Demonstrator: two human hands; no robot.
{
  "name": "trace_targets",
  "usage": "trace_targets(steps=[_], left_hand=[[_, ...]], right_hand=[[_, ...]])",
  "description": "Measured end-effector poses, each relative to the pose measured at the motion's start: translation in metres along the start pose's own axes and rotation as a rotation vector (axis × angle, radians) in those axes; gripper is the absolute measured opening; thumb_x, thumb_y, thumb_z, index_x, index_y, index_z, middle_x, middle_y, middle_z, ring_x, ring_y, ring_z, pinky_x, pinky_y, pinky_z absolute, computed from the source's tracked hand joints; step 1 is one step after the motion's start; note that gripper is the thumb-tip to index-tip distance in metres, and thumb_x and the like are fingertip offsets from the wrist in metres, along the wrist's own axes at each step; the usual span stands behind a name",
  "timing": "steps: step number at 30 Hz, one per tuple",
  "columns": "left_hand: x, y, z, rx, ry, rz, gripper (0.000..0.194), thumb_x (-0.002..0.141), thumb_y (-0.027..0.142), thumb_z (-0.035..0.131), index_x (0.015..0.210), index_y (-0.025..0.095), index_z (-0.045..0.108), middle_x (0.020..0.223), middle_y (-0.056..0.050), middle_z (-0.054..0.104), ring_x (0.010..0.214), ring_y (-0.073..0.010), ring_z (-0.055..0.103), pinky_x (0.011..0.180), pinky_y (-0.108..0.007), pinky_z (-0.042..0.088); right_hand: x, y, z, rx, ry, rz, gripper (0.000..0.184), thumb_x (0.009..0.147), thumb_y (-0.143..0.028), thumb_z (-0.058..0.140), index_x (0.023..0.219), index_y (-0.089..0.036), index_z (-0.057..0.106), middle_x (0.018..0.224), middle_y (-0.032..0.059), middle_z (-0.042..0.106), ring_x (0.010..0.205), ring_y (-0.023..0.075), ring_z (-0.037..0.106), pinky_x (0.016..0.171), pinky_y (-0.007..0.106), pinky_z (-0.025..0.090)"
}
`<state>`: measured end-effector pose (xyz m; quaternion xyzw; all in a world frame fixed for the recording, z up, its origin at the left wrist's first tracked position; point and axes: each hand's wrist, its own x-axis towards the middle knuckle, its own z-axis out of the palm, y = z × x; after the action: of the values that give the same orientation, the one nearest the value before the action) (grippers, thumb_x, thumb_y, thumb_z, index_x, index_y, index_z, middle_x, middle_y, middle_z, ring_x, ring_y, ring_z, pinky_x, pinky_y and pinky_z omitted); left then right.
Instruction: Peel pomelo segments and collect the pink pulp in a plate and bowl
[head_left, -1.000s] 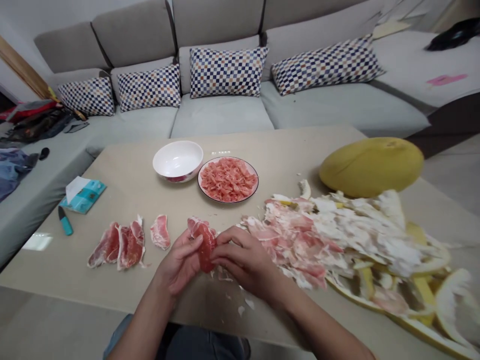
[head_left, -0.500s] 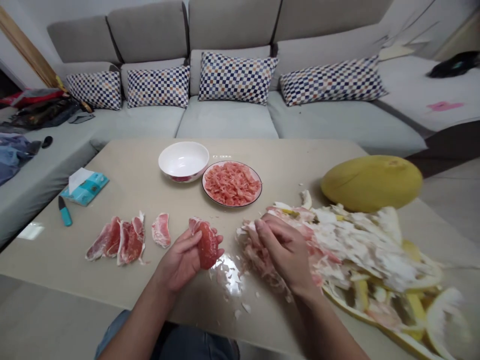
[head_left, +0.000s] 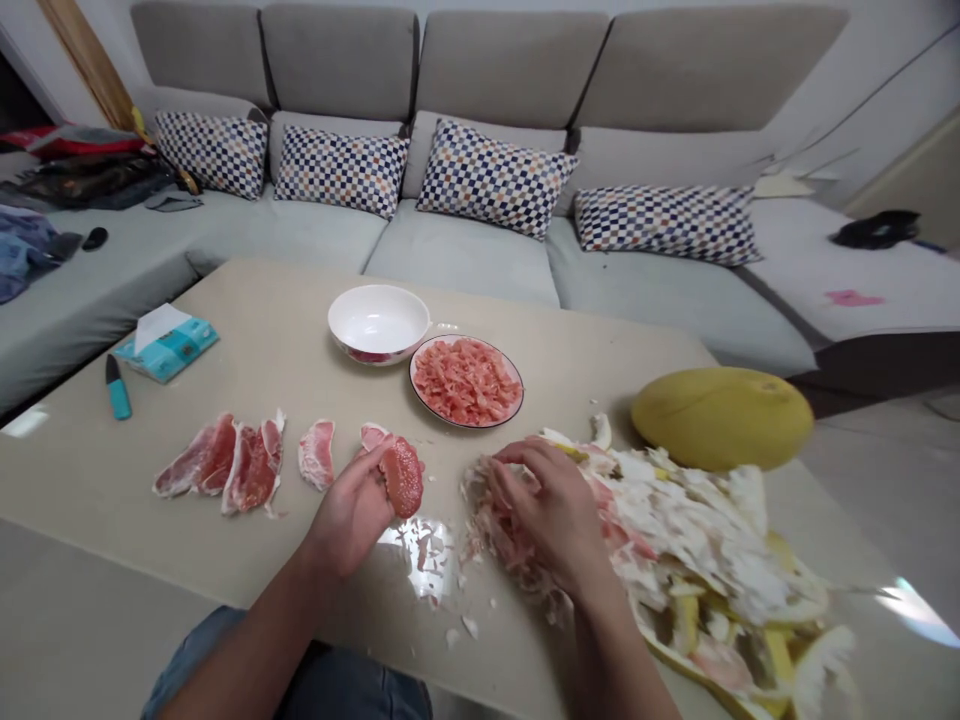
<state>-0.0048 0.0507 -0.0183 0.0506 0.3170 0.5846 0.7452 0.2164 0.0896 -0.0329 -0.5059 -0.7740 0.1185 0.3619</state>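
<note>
My left hand (head_left: 351, 520) holds a peeled pomelo segment (head_left: 406, 480), its red pulp bared, with a paler piece showing behind the fingers. My right hand (head_left: 551, 505) hovers over a heap of thin membrane scraps (head_left: 501, 535), its fingers curved and parted, apparently holding nothing. Left of my left hand lies a single segment with white skin on it (head_left: 316, 453). Farther left, several more skinned segments (head_left: 255, 465) rest side by side. Beyond my hands, loose pink pulp (head_left: 465, 380) fills a dark-rimmed plate (head_left: 510, 408).
A white bowl (head_left: 379, 322) stands beside the plate. A whole pomelo (head_left: 720, 415) sits at right, behind piled rind and pith (head_left: 705, 530). A tissue pack (head_left: 171, 345) and a teal-handled knife (head_left: 118, 390) lie far left. A sofa (head_left: 465, 260) borders the table.
My right hand has loosened from a pinch to parted fingers over the scraps. My left hand has turned the segment slightly. The whole view has shifted and tilted.
</note>
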Motion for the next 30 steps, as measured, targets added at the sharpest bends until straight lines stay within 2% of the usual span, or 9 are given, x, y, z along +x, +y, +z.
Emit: trace_targets(steps=[2,4,8,12,15,19,22,25,30], left_hand=[[0.0,-0.003,0.0,0.016,-0.06,0.037,0.006,0.087,0.021,0.06,0.086,0.016,0.063,0.085,-0.004,0.064,0.083,-0.0151,0.063,0.081,-0.028,0.049],[-0.002,-0.006,0.0,0.056,-0.118,0.077,0.007,0.087,0.023,0.061,0.089,0.017,0.063,0.085,-0.002,0.063,0.08,-0.0135,0.062,0.077,-0.026,0.048],[-0.005,-0.01,0.001,0.111,-0.177,0.056,0.028,0.089,0.027,0.059,0.117,0.025,0.058,0.101,-0.003,0.065,0.091,-0.0156,0.062,0.082,-0.028,0.048],[-0.008,-0.01,0.003,0.149,-0.185,0.079,0.042,0.091,0.028,0.058,0.132,0.029,0.048,0.11,-0.005,0.063,0.098,-0.0175,0.062,0.086,-0.031,0.048],[-0.009,-0.009,0.002,0.169,-0.163,0.124,0.041,0.089,0.026,0.061,0.128,0.03,0.05,0.11,-0.004,0.062,0.098,-0.0163,0.061,0.087,-0.03,0.048],[-0.009,-0.008,0.002,0.224,-0.13,0.184,0.024,0.084,0.023,0.067,0.106,0.026,0.058,0.103,-0.001,0.061,0.095,-0.0141,0.059,0.086,-0.028,0.047],[-0.011,-0.007,0.005,0.317,-0.046,0.218,0.024,0.078,0.024,0.073,0.096,0.025,0.057,0.096,0.0,0.061,0.092,-0.0147,0.059,0.085,-0.028,0.048],[-0.012,-0.008,0.006,0.402,-0.008,0.25,0.029,0.075,0.024,0.076,0.096,0.025,0.056,0.092,0.001,0.062,0.087,-0.015,0.061,0.081,-0.029,0.049],[-0.008,-0.011,0.0,0.444,-0.074,0.281,0.035,0.076,0.023,0.075,0.107,0.025,0.058,0.108,-0.005,0.065,0.099,-0.0189,0.062,0.089,-0.032,0.047]], right_hand=[[-0.003,-0.014,0.005,0.118,-0.035,-0.021,0.007,0.09,-0.024,0.056,0.088,-0.021,0.063,0.091,0.0077,0.065,0.088,0.0239,0.059,0.081,0.04,0.047],[-0.007,-0.03,0.013,0.248,-0.112,-0.062,0.014,0.091,-0.019,0.053,0.1,-0.022,0.064,0.096,0.0082,0.063,0.091,0.0225,0.058,0.08,0.038,0.048],[-0.017,-0.049,0.026,0.367,-0.186,-0.124,0.032,0.09,-0.01,0.047,0.113,-0.025,0.063,0.094,0.0067,0.058,0.088,0.0204,0.056,0.075,0.036,0.048],[-0.019,-0.052,0.027,0.422,-0.191,-0.099,0.028,0.084,-0.005,0.044,0.08,-0.022,0.066,0.088,0.005,0.054,0.086,0.0197,0.055,0.075,0.035,0.045],[-0.018,-0.051,0.024,0.444,-0.18,-0.08,0.026,0.084,-0.005,0.044,0.082,-0.022,0.065,0.092,0.0055,0.054,0.09,0.0201,0.054,0.078,0.036,0.045],[-0.018,-0.052,0.023,0.463,-0.17,-0.113,0.028,0.084,-0.004,0.044,0.083,-0.023,0.066,0.095,0.0054,0.057,0.091,0.0199,0.056,0.079,0.037,0.045],[-0.019,-0.053,0.026,0.456,-0.139,-0.103,0.022,0.086,-0.008,0.051,0.089,-0.023,0.066,0.093,0.0048,0.059,0.09,0.02,0.058,0.079,0.036,0.047],[-0.022,-0.053,0.031,0.376,-0.109,-0.133,0.025,0.083,-0.016,0.065,0.106,-0.025,0.065,0.098,0.0063,0.062,0.094,0.022,0.058,0.081,0.038,0.048],[-0.023,-0.052,0.034,0.311,-0.023,-0.11,0.016,0.087,-0.016,0.061,0.1,-0.024,0.066,0.092,0.007,0.066,0.087,0.0216,0.061,0.077,0.038,0.049]])
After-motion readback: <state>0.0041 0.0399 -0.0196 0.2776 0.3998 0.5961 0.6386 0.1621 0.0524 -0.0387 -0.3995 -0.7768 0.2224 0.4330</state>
